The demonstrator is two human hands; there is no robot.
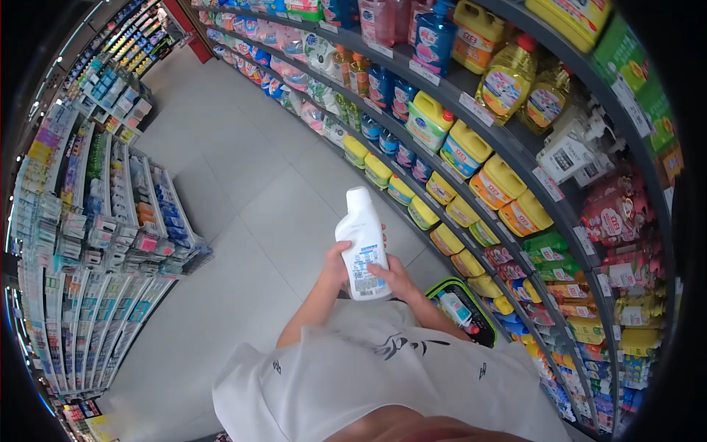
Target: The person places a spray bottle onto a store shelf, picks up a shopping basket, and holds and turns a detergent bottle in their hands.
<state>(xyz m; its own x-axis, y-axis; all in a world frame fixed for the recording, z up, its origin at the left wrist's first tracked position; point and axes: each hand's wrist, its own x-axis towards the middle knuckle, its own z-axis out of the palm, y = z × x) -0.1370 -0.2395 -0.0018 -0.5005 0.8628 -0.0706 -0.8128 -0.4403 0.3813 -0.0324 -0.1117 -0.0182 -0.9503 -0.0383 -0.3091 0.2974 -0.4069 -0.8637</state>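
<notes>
A white plastic bottle (362,221) with a white cap and a printed back label is held upright in front of my body. My left hand (336,263) grips its left side, fingers wrapped behind it. Low on the right side, my right hand (395,277) holds the same bottle, with the thumb over the label. The fingers behind the bottle are partly hidden. A black shopping basket (482,317) with a green rim is at my right, and a white bottle with a red cap (456,308) lies in it.
On the right, long curved-looking shelves (471,107) carry detergent jugs, pump bottles and bagged refills. Another shelf unit (110,199) with small packaged goods stands on the left. Between them runs a grey tiled floor (250,169). A person (163,18) is far down the aisle.
</notes>
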